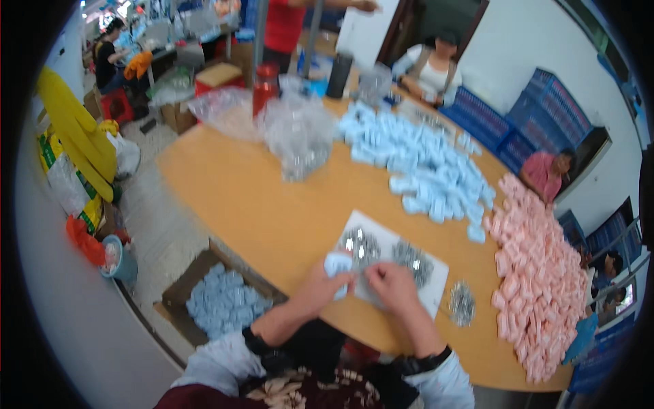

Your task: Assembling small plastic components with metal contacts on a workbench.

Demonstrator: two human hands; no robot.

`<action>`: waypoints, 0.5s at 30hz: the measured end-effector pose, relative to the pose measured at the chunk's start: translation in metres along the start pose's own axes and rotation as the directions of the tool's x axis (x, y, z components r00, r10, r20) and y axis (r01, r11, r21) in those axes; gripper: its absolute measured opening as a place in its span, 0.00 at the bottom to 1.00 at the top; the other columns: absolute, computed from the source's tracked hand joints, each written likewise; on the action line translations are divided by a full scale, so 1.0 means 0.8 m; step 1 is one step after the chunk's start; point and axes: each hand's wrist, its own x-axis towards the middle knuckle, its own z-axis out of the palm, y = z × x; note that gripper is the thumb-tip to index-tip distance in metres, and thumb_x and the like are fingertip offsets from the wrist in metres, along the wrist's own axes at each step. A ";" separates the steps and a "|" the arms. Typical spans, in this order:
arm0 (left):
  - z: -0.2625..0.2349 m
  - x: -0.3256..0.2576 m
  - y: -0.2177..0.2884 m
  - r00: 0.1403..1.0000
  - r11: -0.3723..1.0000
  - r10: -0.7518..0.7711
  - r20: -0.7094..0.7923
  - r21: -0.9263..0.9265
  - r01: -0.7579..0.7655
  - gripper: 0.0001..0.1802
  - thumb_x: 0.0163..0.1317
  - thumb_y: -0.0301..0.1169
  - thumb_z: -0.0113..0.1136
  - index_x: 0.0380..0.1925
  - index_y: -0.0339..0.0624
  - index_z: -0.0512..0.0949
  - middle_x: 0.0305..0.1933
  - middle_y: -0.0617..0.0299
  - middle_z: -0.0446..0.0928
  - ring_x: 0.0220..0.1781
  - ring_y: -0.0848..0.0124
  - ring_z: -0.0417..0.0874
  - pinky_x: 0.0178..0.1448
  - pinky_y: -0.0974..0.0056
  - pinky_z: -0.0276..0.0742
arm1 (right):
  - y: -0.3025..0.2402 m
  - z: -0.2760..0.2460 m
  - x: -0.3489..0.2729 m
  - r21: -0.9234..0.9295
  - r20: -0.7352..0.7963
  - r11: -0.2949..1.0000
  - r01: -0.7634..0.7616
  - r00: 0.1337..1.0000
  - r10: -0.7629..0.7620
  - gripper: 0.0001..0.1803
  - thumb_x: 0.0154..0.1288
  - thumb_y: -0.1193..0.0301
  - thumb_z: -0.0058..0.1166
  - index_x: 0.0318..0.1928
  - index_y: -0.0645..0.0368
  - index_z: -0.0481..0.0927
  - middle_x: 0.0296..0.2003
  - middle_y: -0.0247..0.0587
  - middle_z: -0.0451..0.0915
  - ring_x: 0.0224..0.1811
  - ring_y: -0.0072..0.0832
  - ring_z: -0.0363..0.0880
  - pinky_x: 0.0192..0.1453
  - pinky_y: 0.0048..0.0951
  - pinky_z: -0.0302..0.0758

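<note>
Indoors, left hand (316, 286) curled round smooth blue piece (338, 264), right hand (395, 288) pinched, contents unclear; metallic heaps (413, 263) on white board (432, 292)

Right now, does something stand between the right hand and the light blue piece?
Only part of the left hand, which holds the light blue piece and lies across its middle. In the gap to the right hand, nothing visible stands.
</note>
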 end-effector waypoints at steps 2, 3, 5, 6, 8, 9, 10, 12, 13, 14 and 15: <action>-0.004 0.004 0.001 0.997 0.998 0.031 -0.065 0.063 -0.027 0.23 0.65 0.25 0.57 0.60 0.37 0.67 0.33 0.62 0.77 0.35 0.73 0.80 0.38 0.68 0.75 | -0.015 -0.015 0.007 0.124 -0.004 0.991 -0.053 0.999 0.054 0.16 0.65 0.59 0.58 0.37 0.61 0.83 0.28 0.48 0.83 0.29 0.33 0.82 0.33 0.31 0.75; -0.001 0.007 0.010 0.995 0.993 0.059 -0.075 0.111 -0.050 0.24 0.64 0.25 0.58 0.60 0.37 0.67 0.34 0.62 0.77 0.35 0.73 0.79 0.39 0.68 0.76 | -0.011 -0.016 0.009 0.181 -0.023 0.980 -0.077 0.996 0.083 0.15 0.65 0.61 0.59 0.37 0.63 0.83 0.27 0.45 0.82 0.28 0.24 0.79 0.35 0.29 0.74; 0.010 0.015 0.021 0.994 0.988 0.076 -0.077 0.143 -0.064 0.25 0.63 0.24 0.60 0.60 0.36 0.67 0.36 0.63 0.77 0.35 0.74 0.79 0.42 0.68 0.77 | -0.011 -0.027 0.012 0.406 0.035 0.906 -0.117 0.993 0.112 0.12 0.66 0.65 0.59 0.36 0.63 0.81 0.27 0.31 0.80 0.31 0.14 0.73 0.36 0.21 0.70; 0.011 0.021 0.020 0.993 0.990 0.069 -0.092 0.127 -0.057 0.26 0.62 0.23 0.61 0.60 0.36 0.68 0.37 0.63 0.77 0.35 0.75 0.79 0.43 0.68 0.77 | -0.007 -0.030 0.014 0.463 0.068 0.875 -0.143 0.990 0.126 0.10 0.67 0.67 0.59 0.36 0.63 0.81 0.29 0.25 0.78 0.33 0.12 0.71 0.37 0.17 0.68; 0.016 0.023 0.015 0.995 0.991 0.063 -0.079 0.124 -0.053 0.26 0.61 0.24 0.61 0.59 0.37 0.69 0.38 0.64 0.77 0.36 0.76 0.78 0.43 0.70 0.76 | -0.003 -0.029 0.015 0.479 0.111 0.859 -0.181 0.983 0.145 0.10 0.67 0.67 0.59 0.37 0.62 0.81 0.29 0.24 0.78 0.33 0.11 0.71 0.37 0.17 0.68; 0.017 0.024 0.011 0.994 0.988 0.092 -0.065 0.129 -0.083 0.26 0.60 0.25 0.62 0.59 0.39 0.70 0.38 0.65 0.76 0.37 0.78 0.77 0.42 0.71 0.74 | -0.003 -0.028 0.013 0.494 0.139 0.850 -0.184 0.981 0.132 0.09 0.67 0.67 0.59 0.37 0.62 0.81 0.30 0.24 0.78 0.33 0.11 0.70 0.38 0.17 0.67; 0.016 0.024 0.008 0.993 0.975 0.099 -0.058 0.204 -0.085 0.25 0.59 0.24 0.62 0.58 0.40 0.71 0.38 0.66 0.76 0.38 0.80 0.75 0.42 0.71 0.74 | -0.004 -0.027 0.010 0.511 0.147 0.841 -0.179 0.982 0.120 0.10 0.68 0.67 0.59 0.37 0.61 0.81 0.30 0.23 0.77 0.33 0.11 0.69 0.37 0.17 0.66; 0.015 0.027 0.004 0.996 0.964 0.089 -0.022 0.253 -0.081 0.25 0.60 0.24 0.61 0.59 0.40 0.70 0.38 0.65 0.76 0.37 0.78 0.77 0.43 0.70 0.75 | -0.013 -0.029 0.006 0.511 0.159 0.834 -0.208 0.976 0.145 0.10 0.68 0.67 0.59 0.37 0.61 0.81 0.30 0.23 0.77 0.33 0.11 0.68 0.37 0.17 0.65; 0.016 0.025 0.003 0.996 0.947 0.091 0.017 0.308 -0.092 0.25 0.61 0.23 0.61 0.60 0.39 0.70 0.37 0.65 0.76 0.37 0.76 0.78 0.44 0.69 0.77 | -0.015 -0.029 0.002 0.513 0.164 0.829 -0.221 0.974 0.157 0.10 0.68 0.67 0.59 0.37 0.61 0.81 0.30 0.23 0.76 0.32 0.11 0.67 0.36 0.17 0.65; 0.017 0.023 0.002 0.996 0.949 0.087 0.017 0.303 -0.088 0.25 0.61 0.23 0.61 0.60 0.39 0.70 0.37 0.65 0.76 0.37 0.76 0.78 0.44 0.69 0.77 | -0.012 -0.028 0.001 0.511 0.166 0.830 -0.226 0.973 0.162 0.10 0.68 0.67 0.59 0.37 0.61 0.81 0.30 0.23 0.76 0.32 0.11 0.67 0.36 0.17 0.65; 0.019 0.022 0.003 0.997 0.959 0.074 0.021 0.273 -0.077 0.25 0.61 0.23 0.60 0.60 0.40 0.70 0.37 0.65 0.76 0.37 0.77 0.78 0.44 0.69 0.77 | -0.007 -0.026 0.001 0.493 0.159 0.843 -0.214 0.975 0.154 0.10 0.68 0.67 0.59 0.37 0.61 0.81 0.29 0.23 0.76 0.32 0.11 0.67 0.36 0.18 0.64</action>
